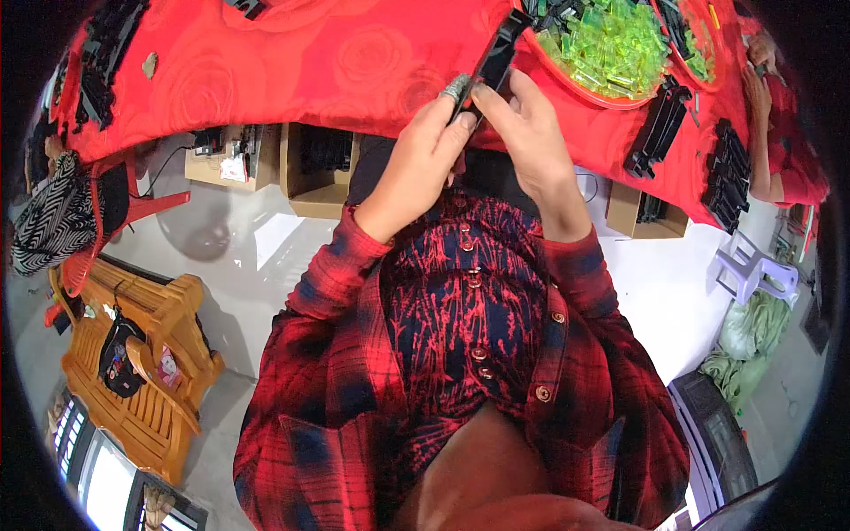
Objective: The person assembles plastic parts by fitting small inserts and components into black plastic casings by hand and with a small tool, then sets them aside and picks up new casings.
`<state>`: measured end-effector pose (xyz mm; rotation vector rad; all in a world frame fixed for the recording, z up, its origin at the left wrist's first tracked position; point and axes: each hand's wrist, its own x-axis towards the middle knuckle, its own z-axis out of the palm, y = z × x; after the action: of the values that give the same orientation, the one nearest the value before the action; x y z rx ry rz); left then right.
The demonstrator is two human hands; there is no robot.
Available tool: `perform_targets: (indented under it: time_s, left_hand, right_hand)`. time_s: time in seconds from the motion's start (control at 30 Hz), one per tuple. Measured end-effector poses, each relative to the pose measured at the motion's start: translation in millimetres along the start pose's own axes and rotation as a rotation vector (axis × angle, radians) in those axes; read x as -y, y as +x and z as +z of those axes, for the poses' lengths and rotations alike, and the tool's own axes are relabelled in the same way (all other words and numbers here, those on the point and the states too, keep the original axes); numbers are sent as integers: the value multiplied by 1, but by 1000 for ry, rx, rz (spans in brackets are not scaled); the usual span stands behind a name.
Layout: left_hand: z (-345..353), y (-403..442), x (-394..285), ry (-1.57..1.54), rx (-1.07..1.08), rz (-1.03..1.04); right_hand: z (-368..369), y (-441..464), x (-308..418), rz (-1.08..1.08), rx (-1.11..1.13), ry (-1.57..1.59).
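A long black plastic part (498, 55) is held up at a slant over the near edge of the red tablecloth (292, 62). My left hand (423, 159) grips its lower end, with a grey wrap visible on one fingertip. Thumb and fingers of my right hand (529, 137) press on the same part from the other side. Just right of the part stands a red-rimmed basin (584, 96) with yellow-green clear pieces (615, 49) and some black parts in it.
Black parts lie in stacks at the right (657, 130) and far left (104, 66) of the table. Another person (788, 142) is at the right edge. Below are cardboard boxes (317, 196), a wooden bench (133, 372) and a purple stool (753, 270).
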<state>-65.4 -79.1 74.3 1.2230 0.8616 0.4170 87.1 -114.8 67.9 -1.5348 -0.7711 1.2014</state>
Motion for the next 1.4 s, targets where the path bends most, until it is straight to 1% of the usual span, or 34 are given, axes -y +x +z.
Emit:
perform_targets:
  time_s: [0.07,0.1,0.17,0.3,0.33,0.37,0.4,0.47,0.53,0.6,0.73,0.8,0.87,0.93,0.97,1.07,1.17,1.3,1.37,1.4]
  left_hand:
    - [-5,1,0,-265,36,-6]
    - [-4,2,0,-263,32,-4]
    - [-1,4,2,-401,-62,-20]
    - [-10,11,3,-431,-14,-43]
    - [-13,13,3,-477,-7,-97]
    - [-16,16,3,-523,3,-152]
    - [-20,20,4,-523,0,-147]
    - [-27,26,8,-631,71,-230]
    - [-28,30,11,-647,93,-218]
    - [-27,34,11,-689,124,-209]
    - [-27,45,9,-638,106,-218]
    - [-29,53,12,-605,177,-186]
    - [-31,58,6,-575,199,-177]
    - [-32,63,9,-493,185,-188]
    - [-34,66,11,-479,201,-179]
    - [-36,72,6,-395,174,-190]
    - [-37,77,6,-410,172,-161]
    - [-33,80,-1,-481,151,-142]
    - [-36,84,-6,-547,215,-126]
    - [-35,86,-8,-545,219,-130]
  right_hand:
    - [0,-2,4,-82,-33,86]
    - [0,-2,1,-90,-73,48]
    - [3,-4,2,-67,-61,84]
    - [5,-2,1,-29,-26,135]
    - [5,-1,3,-31,-19,134]
    - [5,-1,6,-6,36,210]
    - [4,0,8,19,91,286]
    - [2,6,0,4,93,297]
    - [-1,11,-6,-10,93,309]
    - [-4,16,-7,13,105,386]
    - [-5,21,1,-12,98,362]
    - [-6,25,3,50,87,394]
    - [-1,32,-1,19,58,389]
    - [4,38,-6,15,-25,369]
    - [6,42,-8,5,-62,288]
    - [5,47,-4,32,-39,254]
    - [2,53,-3,45,-20,187]
    - [0,56,21,6,12,256]
    - [-2,53,44,141,52,214]
    - [-5,55,41,141,47,217]
